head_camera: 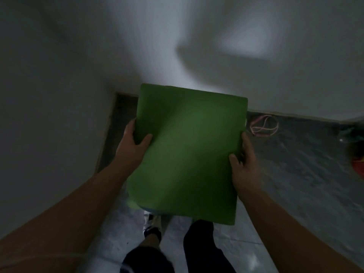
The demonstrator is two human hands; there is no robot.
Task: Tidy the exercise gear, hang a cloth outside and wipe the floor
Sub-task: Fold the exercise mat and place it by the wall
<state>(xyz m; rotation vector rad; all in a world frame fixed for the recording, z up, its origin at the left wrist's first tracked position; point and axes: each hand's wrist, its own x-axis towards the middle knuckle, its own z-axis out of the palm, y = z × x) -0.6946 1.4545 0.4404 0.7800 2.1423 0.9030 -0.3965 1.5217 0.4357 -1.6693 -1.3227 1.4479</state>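
Note:
A flat green mat, folded into a rectangle, is held in front of me above the floor. My left hand grips its left edge, thumb on top and fingers underneath. My right hand grips its right edge the same way. The mat's far edge points toward the corner of a white wall. A pink and white looped band lies on the dark floor by the wall, just right of the mat.
White walls close in on the left and ahead, meeting at a corner. The grey marbled floor stretches to the right. A red object sits at the right edge, blurred. My legs and one shoe show below the mat.

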